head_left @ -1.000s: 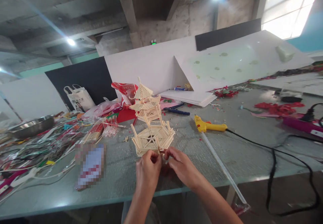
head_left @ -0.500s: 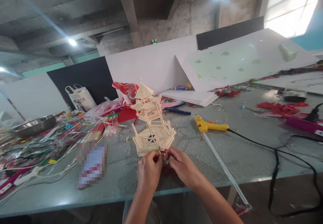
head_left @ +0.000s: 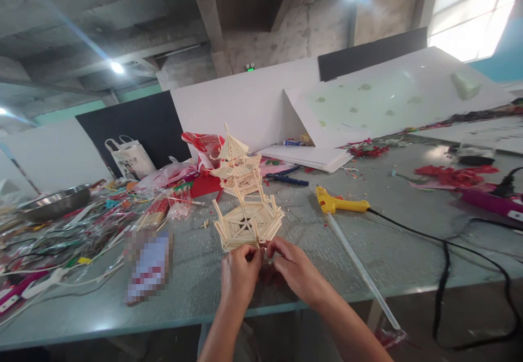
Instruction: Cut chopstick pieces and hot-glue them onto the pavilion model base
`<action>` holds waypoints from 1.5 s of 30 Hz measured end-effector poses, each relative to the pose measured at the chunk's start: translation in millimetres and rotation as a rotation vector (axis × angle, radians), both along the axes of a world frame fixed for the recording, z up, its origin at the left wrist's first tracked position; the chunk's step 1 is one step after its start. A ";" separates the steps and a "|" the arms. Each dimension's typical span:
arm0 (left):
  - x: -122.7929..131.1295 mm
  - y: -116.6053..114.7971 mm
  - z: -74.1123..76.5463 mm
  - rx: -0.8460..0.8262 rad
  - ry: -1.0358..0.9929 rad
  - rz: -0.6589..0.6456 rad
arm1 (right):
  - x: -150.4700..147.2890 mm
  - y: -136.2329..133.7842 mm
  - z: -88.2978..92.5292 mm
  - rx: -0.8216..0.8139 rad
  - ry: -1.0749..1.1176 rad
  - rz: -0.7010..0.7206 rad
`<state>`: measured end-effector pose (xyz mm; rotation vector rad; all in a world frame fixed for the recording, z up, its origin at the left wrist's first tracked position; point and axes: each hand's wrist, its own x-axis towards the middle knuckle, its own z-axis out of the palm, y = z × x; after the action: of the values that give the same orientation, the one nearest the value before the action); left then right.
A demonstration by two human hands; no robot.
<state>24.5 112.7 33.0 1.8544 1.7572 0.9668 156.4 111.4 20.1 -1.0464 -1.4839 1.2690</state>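
A many-sided base of pale wooden sticks (head_left: 241,223) stands on the table in front of me, with short posts rising around its rim. Behind it is a small tiered stick pavilion (head_left: 235,163) with a pointed roof. At the base's near edge my left hand (head_left: 242,269) is closed, thumb and forefinger pinched together. My right hand (head_left: 288,261) is closed too, its fingertips almost meeting the left ones. Whatever the fingertips hold is too small and covered to make out. Right of the base lies a yellow glue gun (head_left: 341,203) with a clear glue stick (head_left: 362,267) at its back.
Stick bundles and plastic wrappings (head_left: 155,212) crowd the left, near a metal bowl (head_left: 55,203). Blue-handled pliers (head_left: 288,177) lie behind the base. A black cable (head_left: 408,231) runs from the glue gun over the right table edge. White boards (head_left: 308,155) lie at the back.
Hardly anything differs. My left hand has shifted very slightly left, while the right hand and the stick base stay in place.
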 end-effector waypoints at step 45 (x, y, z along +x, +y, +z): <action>-2.7 1.5 1.2 -0.016 -0.137 -0.006 | 0.3 -1.3 2.4 0.012 -0.033 -0.010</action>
<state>21.9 114.2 34.1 1.7395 1.6719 1.0488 156.7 110.1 22.5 -1.0709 -1.5073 1.2397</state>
